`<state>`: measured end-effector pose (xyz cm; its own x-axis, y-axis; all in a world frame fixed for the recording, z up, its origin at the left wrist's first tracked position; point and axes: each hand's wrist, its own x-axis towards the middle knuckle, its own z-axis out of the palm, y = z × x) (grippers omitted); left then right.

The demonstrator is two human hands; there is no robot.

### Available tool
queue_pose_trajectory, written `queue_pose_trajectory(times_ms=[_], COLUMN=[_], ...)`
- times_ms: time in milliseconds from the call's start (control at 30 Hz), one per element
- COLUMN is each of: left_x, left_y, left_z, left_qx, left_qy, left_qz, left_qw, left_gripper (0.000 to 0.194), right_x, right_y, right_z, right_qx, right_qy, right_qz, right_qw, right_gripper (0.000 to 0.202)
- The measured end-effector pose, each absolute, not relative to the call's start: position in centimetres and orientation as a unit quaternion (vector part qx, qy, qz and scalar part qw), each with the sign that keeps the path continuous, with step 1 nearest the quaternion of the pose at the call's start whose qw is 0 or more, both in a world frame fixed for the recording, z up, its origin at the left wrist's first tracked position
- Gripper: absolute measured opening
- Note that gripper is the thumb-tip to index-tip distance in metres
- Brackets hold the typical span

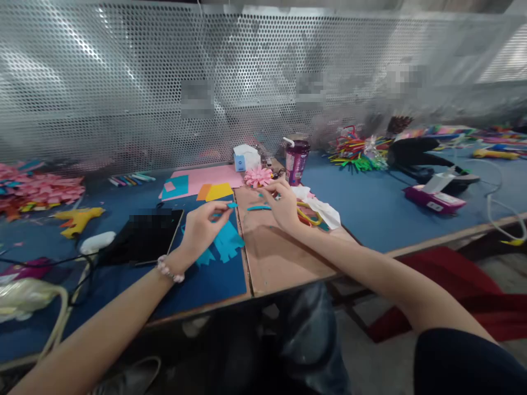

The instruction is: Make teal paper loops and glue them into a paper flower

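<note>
My left hand [206, 226], with a beaded bracelet at the wrist, pinches a small blue paper piece [232, 205] between thumb and fingertips. Below it, fringed blue paper [227, 241] lies on the table. To the right, my right hand [282, 204] is raised over the brown board [284, 258] with thumb and forefinger drawn together; what they hold, if anything, is too small to make out. A blue strip [259, 208] lies on the board between the hands. Just beyond my right hand sits a pink paper flower [258, 176].
Yellow-handled scissors [310, 215] and white tissue [327, 211] lie right of my right hand. Behind stand a purple cup [297, 163] and a tissue box [246, 159]. Leftward are a black tablet [144, 236] and yellow glue gun [80, 219]. Perforated metal [247, 71] borders the back.
</note>
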<state>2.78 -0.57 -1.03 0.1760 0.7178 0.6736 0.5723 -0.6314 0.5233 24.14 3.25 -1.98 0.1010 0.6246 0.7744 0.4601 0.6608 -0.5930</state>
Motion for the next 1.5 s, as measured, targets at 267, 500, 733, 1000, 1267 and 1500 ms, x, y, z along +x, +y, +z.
queue_pose_trajectory(times_ms=[267,500,733,1000,1267,1500], left_x=[1.0,-3.2,-4.7,-5.2,-5.7,-5.9], left_y=[0.7,1.9,3.0,3.4,3.7,3.8], left_z=[-0.5,-1.1,-2.0,-2.1,-2.1,-2.1], left_qx=[0.743,0.694,0.676,0.674,0.665,0.660], left_qy=[0.451,0.522,0.544,0.553,0.560,0.559], left_qz=[0.495,0.490,0.486,0.479,0.483,0.494], left_qw=[-0.001,-0.074,-0.105,-0.108,-0.102,-0.084], left_gripper=[0.018,0.017,0.012,0.013,0.014,0.014], right_x=[23.0,22.6,23.5,23.6,23.6,23.7], right_y=[4.8,5.7,6.6,7.1,6.5,6.5], right_z=[-2.7,-3.9,-4.7,-4.8,-4.6,-4.5], right_qx=[-0.420,-0.438,-0.445,-0.446,-0.438,-0.456], right_qy=[-0.672,-0.681,-0.698,-0.701,-0.718,-0.696], right_qz=[0.004,-0.038,-0.082,-0.103,-0.110,-0.102], right_qw=[0.610,0.585,0.555,0.547,0.530,0.544], right_gripper=[0.016,0.014,0.011,0.015,0.016,0.015])
